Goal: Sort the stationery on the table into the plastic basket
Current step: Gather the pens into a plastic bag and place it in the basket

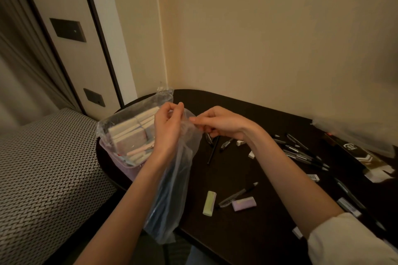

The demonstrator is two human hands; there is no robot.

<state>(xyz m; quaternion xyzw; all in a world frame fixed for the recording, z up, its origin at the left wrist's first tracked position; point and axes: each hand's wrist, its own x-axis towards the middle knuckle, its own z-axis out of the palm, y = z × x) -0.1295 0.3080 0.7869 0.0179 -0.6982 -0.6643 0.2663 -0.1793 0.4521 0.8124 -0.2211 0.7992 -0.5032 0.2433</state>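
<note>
A clear plastic bag (172, 189) with dark blue pens inside hangs over the table's left front edge. My left hand (168, 127) pinches its top rim, and my right hand (219, 123) pinches the same rim from the right. Behind my left hand stands the pale purple plastic basket (120, 157), lined with clear film and holding white erasers, a pinkish block and light sticks. Loose on the dark table (237, 232) lie black pens (301, 155), a yellow-green eraser (209, 203), a purple eraser (244, 203) and a clear pen (237, 194).
A dark box with a white logo (357, 153) and white packets sit at the table's right edge. More pens and small white erasers (349, 205) lie near my right sleeve. A woven-pattern cushion (43, 178) borders the table on the left. Walls close the far side.
</note>
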